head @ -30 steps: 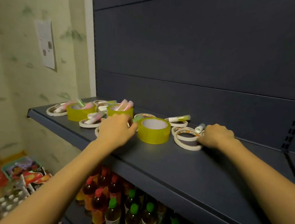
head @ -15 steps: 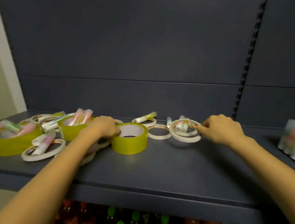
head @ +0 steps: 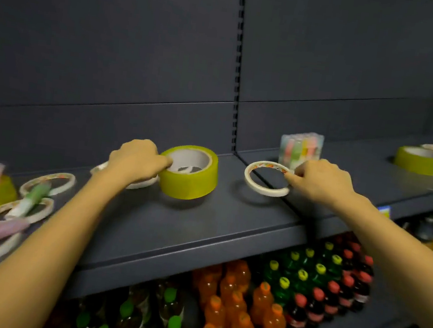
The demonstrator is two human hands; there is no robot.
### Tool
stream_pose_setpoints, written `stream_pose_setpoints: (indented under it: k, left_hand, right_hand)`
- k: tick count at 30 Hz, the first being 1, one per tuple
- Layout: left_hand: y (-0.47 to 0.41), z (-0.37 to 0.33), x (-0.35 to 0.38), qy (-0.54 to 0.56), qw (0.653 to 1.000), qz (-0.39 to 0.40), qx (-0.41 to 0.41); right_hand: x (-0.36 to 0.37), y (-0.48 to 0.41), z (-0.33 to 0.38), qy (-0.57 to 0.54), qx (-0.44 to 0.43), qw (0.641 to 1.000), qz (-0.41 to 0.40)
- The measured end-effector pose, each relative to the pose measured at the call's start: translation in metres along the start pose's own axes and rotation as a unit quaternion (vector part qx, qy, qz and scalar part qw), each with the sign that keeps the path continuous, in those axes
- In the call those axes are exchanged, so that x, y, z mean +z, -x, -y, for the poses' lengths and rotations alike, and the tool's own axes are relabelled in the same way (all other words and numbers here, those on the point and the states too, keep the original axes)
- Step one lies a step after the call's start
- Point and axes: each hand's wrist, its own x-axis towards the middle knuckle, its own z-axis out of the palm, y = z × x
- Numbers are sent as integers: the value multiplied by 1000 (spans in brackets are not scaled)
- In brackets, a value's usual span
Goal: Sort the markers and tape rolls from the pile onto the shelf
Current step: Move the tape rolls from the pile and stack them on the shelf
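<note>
Left hand [head: 136, 161] grips yellow tape [head: 189, 173] (right hand [head: 319, 180] pinches white roll [head: 266, 178]).

The left hand [head: 136, 161] grips a wide yellow-green tape roll [head: 189, 173] by its rim, tilted, white core showing; the right hand [head: 322, 181] pinches a thin white tape ring [head: 266, 178], tilted just above the shelf [head: 201, 230]. 1 upright marker pack [head: 301, 149] stands just behind the right hand, a second yellow-green roll [head: 420, 160] well to its right. Left of the left forearm lies the pile [head: 13, 207] of white rings and markers.
</note>
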Motion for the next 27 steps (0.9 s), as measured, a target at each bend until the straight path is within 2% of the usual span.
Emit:
stream_pose_setpoints:
  k: [11,15,19,23,27]
  left_hand:
    - [-2,-197,62,61,992,46,103]
    - [3,-273,87,69,989,53,116]
    - [7,-337,110,78,989,23,123]
    - [-3,-390,125,97,986,19,136]
    - [-21,-432,135,75,990,19,114]
  right_hand:
    - [-56,22,-195,57,91,994,-8]
    - [-75,24,-271,80,109,991,-8]
    - [-88,20,-336,86,117,989,-9]
    - [-92,14,-388,66,126,990,-11]
    - [-92,4,-430,67,143,987,-12]
